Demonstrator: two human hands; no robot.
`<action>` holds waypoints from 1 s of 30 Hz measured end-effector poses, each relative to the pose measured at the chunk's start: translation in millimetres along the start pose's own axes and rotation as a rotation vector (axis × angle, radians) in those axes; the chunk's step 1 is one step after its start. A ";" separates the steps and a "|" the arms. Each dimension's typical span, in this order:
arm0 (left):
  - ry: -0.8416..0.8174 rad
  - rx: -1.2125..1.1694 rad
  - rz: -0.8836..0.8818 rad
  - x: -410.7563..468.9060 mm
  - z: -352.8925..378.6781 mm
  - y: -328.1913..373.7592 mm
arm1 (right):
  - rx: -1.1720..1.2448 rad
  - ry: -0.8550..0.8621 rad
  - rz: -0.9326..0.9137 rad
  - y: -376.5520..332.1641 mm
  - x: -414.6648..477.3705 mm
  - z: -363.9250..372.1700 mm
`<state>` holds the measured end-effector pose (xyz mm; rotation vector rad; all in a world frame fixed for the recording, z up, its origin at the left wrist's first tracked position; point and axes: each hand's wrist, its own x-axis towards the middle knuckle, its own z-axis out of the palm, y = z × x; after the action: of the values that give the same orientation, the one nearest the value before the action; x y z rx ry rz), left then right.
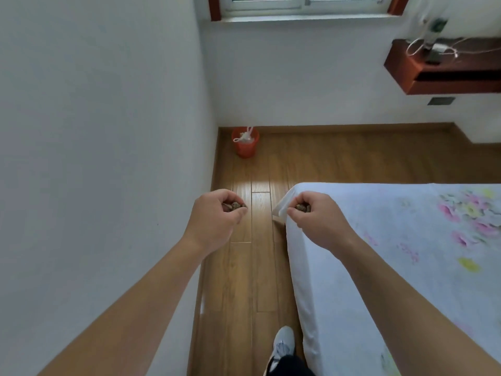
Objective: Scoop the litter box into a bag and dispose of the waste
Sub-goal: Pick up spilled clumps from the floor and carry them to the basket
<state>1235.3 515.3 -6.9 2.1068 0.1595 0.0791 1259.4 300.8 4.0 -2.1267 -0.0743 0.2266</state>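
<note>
Now, beside the white wall, the left hand (217, 217) is curled tight around small brown clumps (235, 205), fingers closed over them. Farther ahead, the red bin (244, 149) with a white bag (245, 137) inside sits in the floor corner, well apart from both hands. The right hand (317, 217) pinches more clumps (303, 207) over the corner of the bed (406, 226).

Left hand (217, 215), right hand (318, 217): bare. Left forearm (141, 289), right forearm (401, 289): bare, uncovered down to frame's lower edge. One foot visible: white sneaker (283, 344), rounded toe, pale grey panels, white laces, dark patch at one side near heel. Black trouser leg (294, 366), hem lying over sneaker's back.
</note>
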 end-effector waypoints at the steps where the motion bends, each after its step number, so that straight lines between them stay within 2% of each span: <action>1: 0.001 -0.005 -0.009 19.6 5.0 2.8 | -0.008 -0.006 0.002 0.2 21.3 -7.0; 7: 0.049 -0.027 -0.048 127.1 13.1 14.7 | -0.045 -0.058 0.000 -15.5 140.5 -36.3; 13: 0.068 0.002 -0.040 245.0 6.7 8.0 | -0.061 -0.102 -0.022 -35.0 260.1 -35.1; 24: -0.024 -0.004 0.017 472.6 18.4 16.0 | -0.053 -0.007 0.082 -43.6 452.0 -54.8; 30: -0.016 0.022 -0.003 589.8 40.6 22.3 | -0.042 -0.027 0.100 -36.1 576.7 -77.0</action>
<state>1825.4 555.7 -13.4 2.1287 0.1541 0.0586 1841.1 338.2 -1.9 -2.1721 0.0112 0.3157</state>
